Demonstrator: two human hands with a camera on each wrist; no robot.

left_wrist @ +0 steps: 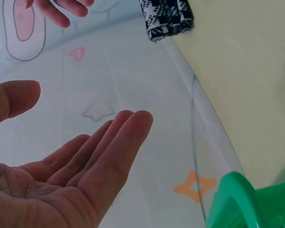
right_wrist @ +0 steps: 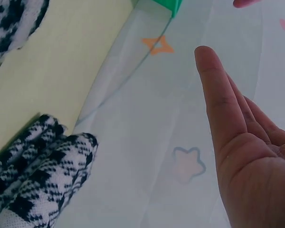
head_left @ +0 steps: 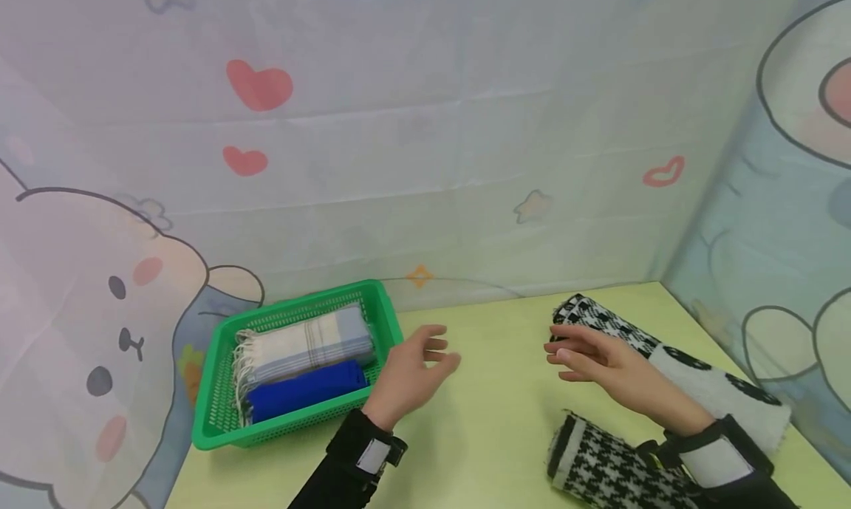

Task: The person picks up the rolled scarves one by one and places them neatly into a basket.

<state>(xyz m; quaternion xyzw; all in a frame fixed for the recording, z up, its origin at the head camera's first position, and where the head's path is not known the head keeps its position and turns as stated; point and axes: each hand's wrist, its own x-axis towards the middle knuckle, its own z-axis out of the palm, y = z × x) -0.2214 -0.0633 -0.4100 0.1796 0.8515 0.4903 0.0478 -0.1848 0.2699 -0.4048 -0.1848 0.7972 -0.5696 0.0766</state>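
Beside the right rim of a green plastic basket point(head_left: 222, 391), my left hand point(head_left: 408, 376) hovers with fingers loosely extended and nothing in them. Inside the basket lie a folded cream and light-blue fringed scarf point(head_left: 306, 343) and a folded blue cloth point(head_left: 309, 389). My right hand point(head_left: 614, 372) is held in the air, fingers relaxed and holding nothing. Behind it a folded black-and-white scarf point(head_left: 705, 380) lies toward the table's right edge. A second folded scarf, in black-and-white houndstooth point(head_left: 605, 457), lies nearer me, partly covered by the right forearm.
Everything rests on a pale yellow-green table point(head_left: 492, 420). A printed cloth backdrop point(head_left: 432, 162) with hearts and cartoon figures hangs behind the table and along its sides. The basket stands at the left, close to the back edge.
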